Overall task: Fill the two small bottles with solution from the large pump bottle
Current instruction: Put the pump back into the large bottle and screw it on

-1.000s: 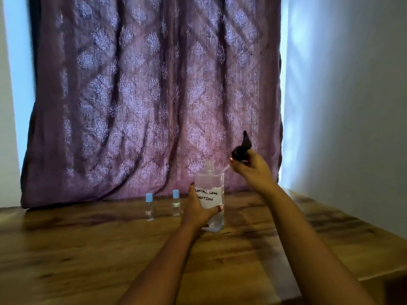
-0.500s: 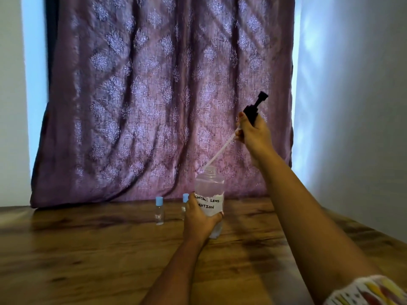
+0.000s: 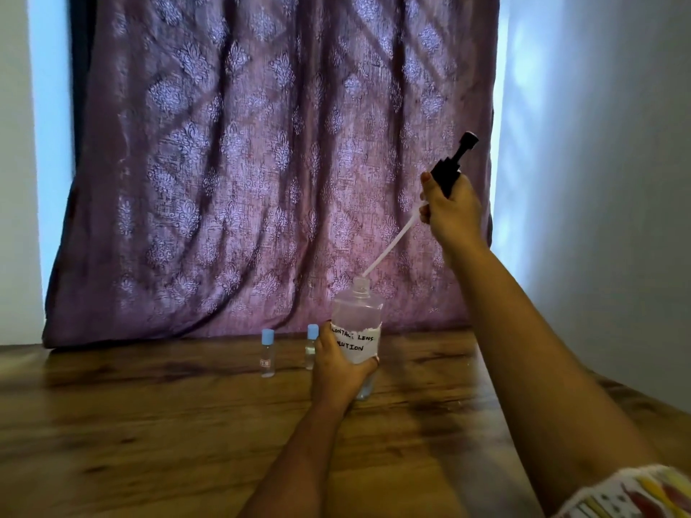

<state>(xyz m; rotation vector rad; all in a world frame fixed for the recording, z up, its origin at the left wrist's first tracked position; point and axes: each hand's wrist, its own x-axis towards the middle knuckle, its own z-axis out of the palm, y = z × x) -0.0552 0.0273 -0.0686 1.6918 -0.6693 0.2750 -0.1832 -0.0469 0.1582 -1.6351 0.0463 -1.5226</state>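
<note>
Now left hand (image 3: 338, 372) wraps pump bottle (image 3: 357, 330); right hand (image 3: 450, 211) grips pump head (image 3: 448, 170), tube tip seemingly at neck.

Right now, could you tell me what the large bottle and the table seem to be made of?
Large bottle: probably clear plastic, see-through with a white handwritten paper label. Table: wood or wood-look laminate, brown grain with a slight sheen.

Pump head (image 3: 450, 167) aloft — tube (image 3: 390, 245) trailing
</note>
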